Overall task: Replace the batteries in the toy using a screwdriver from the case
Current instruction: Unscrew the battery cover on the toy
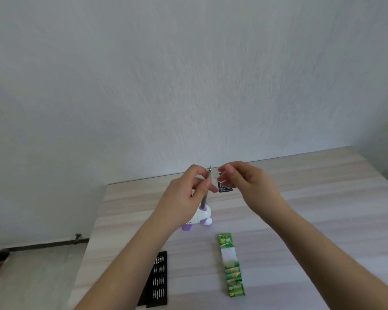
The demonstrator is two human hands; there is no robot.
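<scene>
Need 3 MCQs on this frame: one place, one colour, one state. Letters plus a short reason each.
1. Where does the bit tray lie relative to the battery strip?
A. To its left
B. To its right
C. On top of it

2. What colour is the battery strip's packaging?
A. Red
B. Green
C. Blue

3. What is the left hand doing?
A. Resting flat on the table
B. Holding the screwdriver upright
C. Gripping the toy

Key: 1 A, the black tray sits nearer the table's left edge. 2 B, the wrapper is green. 3 B, its fingers curl round the shaft, tip up, above the white and purple toy.
</scene>
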